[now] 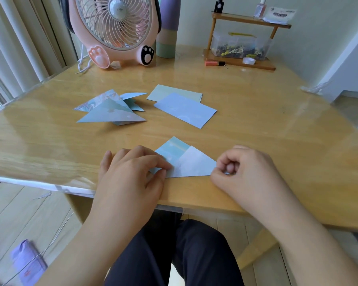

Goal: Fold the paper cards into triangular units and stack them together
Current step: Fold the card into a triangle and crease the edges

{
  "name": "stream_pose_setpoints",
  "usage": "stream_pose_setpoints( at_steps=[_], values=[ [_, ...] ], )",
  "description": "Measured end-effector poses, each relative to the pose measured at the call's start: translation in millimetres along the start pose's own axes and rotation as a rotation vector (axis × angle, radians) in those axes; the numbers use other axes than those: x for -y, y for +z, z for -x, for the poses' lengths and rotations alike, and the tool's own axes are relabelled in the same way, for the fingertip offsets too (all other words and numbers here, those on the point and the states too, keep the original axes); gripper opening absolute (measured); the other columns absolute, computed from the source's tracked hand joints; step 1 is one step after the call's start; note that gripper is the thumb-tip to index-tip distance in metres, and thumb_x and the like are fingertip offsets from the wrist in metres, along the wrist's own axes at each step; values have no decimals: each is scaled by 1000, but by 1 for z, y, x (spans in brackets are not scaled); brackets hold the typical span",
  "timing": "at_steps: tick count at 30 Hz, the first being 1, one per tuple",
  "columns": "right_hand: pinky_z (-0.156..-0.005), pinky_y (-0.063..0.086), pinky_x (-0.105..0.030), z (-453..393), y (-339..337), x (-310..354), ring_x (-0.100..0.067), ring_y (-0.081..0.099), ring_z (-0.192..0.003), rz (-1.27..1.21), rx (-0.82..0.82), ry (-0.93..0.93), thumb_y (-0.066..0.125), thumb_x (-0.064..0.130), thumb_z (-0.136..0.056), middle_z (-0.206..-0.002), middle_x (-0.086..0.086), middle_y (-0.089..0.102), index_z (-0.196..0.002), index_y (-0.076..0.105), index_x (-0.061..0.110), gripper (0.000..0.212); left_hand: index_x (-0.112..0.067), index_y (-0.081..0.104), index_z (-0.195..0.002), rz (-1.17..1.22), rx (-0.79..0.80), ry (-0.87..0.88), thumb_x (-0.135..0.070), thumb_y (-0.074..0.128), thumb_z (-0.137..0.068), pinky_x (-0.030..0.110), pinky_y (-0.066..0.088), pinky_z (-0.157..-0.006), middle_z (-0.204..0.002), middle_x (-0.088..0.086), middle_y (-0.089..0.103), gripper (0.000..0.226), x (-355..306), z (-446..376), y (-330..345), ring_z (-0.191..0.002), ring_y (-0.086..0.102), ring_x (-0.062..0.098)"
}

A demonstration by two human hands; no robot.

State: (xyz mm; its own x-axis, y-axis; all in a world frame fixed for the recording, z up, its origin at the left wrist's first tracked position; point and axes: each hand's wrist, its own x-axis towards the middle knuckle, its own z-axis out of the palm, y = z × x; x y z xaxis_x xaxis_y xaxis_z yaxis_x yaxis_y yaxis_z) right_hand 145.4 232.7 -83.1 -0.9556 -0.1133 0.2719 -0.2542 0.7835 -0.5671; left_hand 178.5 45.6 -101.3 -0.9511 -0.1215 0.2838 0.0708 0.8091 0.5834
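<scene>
A light blue paper card (186,162) lies partly folded near the table's front edge, its white underside turned up on the right. My left hand (132,168) presses flat on its left part, fingertips at the middle crease. My right hand (244,168) is curled and pinches the card's right corner. Further back on the left, several folded triangular units (112,109) lie overlapping in a loose pile. Two flat unfolded cards lie at back centre: a blue one (185,109) partly over a pale green one (170,92).
The wooden table (256,124) carries a pink fan (116,29) and a striped bottle (167,27) at the back. A small wooden shelf (242,38) with a clear box, a tape roll (248,60) and an orange marker (214,63) stand at back right.
</scene>
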Motion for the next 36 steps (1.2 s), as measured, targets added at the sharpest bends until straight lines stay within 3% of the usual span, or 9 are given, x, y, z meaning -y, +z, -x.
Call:
stream_pose_setpoints(
  at_steps=[8, 12, 16, 19, 24, 32, 36],
  values=[
    [-55, 35, -11, -2, -20, -20, -11, 41, -56, 126, -9, 24, 66, 10, -67, -59, 4, 46, -56, 58, 12, 13, -39, 69, -79, -15, 0, -5, -17, 69, -81, 56, 27, -106, -90, -23, 59, 22, -2, 0, 0, -88, 46, 11],
    [-61, 32, -7, -1, -11, -3, -7, 45, -66, 105, -71, -62, 65, 10, -67, -60, 6, 45, -57, 56, 15, 15, -38, 69, -80, -41, -12, 10, -18, 70, -80, 56, 27, -106, -91, -22, 60, 20, -1, 0, 1, -86, 46, 11],
    [-63, 34, -11, -2, 21, 23, -11, 45, -74, 49, 21, -158, 63, 13, -73, -64, 8, 46, -61, 56, 16, 14, -35, 69, -81, -37, -31, 35, -18, 69, -81, 57, 27, -105, -88, -19, 60, 17, 1, 0, 2, -84, 47, 11],
    [-61, 33, -10, -5, 36, 39, -9, 44, -74, -30, 71, -180, 64, 15, -74, -65, 7, 45, -63, 58, 15, 13, -39, 69, -81, -42, -11, 37, -31, 54, -79, 56, 26, -107, -88, -21, 59, 18, 1, 0, 1, -86, 47, 8],
    [-59, 35, -11, -3, 20, 23, -6, 44, -65, -48, 82, -113, 63, 12, -72, -63, 8, 45, -58, 54, 18, 18, -38, 71, -85, -8, 26, 31, -22, 59, -87, 54, 21, -110, -92, -23, 59, 20, 3, -1, -2, -89, 44, 6],
    [-60, 37, -15, 3, -20, -21, -8, 44, -65, 44, 25, 25, 65, 8, -69, -66, 0, 51, -56, 56, 17, 19, -38, 70, -88, -32, 23, 25, -20, 64, -85, 51, 16, -112, -93, -23, 57, 19, 3, -1, -1, -91, 43, 8],
    [-66, 38, -8, 1, -22, -21, -1, 48, -77, 13, 15, 16, 70, 27, -76, -78, 9, 53, -72, 63, 25, 9, -34, 70, -91, -37, 9, 24, -18, 65, -85, 53, 14, -112, -92, -24, 55, 18, 1, -1, -2, -95, 48, 13]
  ],
)
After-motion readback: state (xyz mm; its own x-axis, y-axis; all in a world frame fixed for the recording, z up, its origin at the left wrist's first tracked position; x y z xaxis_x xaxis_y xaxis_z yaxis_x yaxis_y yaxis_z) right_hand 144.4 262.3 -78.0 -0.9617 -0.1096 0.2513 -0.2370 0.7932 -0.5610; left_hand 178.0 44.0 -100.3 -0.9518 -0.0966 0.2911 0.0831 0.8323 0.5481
